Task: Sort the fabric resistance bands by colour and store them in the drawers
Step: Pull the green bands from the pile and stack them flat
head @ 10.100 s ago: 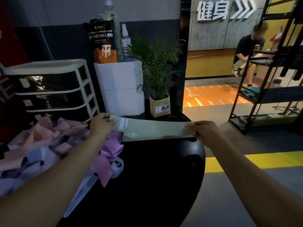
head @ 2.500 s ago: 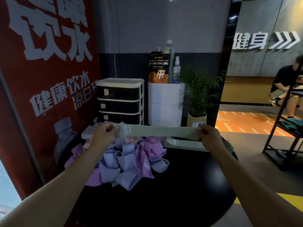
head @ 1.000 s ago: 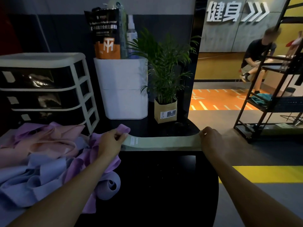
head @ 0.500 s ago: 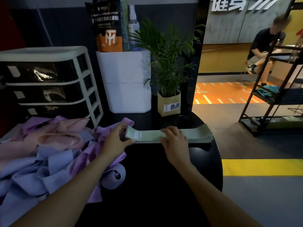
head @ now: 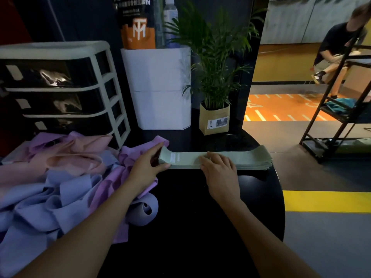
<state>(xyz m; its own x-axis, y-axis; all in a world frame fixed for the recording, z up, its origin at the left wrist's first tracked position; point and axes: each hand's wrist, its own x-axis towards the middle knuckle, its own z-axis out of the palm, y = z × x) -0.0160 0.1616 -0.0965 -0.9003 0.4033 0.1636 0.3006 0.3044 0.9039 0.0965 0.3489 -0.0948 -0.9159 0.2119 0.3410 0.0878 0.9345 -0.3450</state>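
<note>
A flat stack of pale green fabric bands [head: 247,159] lies across the far side of the round black table [head: 200,227]. My left hand [head: 146,171] grips the stack's left end between thumb and fingers. My right hand [head: 219,173] presses down on the stack's middle, fingers laid over its near edge. A loose heap of pink, purple and blue bands [head: 60,187] covers the table's left side. The cream three-drawer unit [head: 60,89] with dark drawers stands shut at the back left.
A white bin [head: 160,87] holding an orange-and-black pouch and bottles stands behind the stack, beside a potted plant [head: 214,119]. To the right, a black metal rack [head: 337,109] stands off the table. A seated person [head: 339,47] is far back right.
Over the last second I lowered the stretched green band onto the stack. My right hand left the band's right end and moved to the middle of the stack, where it stays pressed.
</note>
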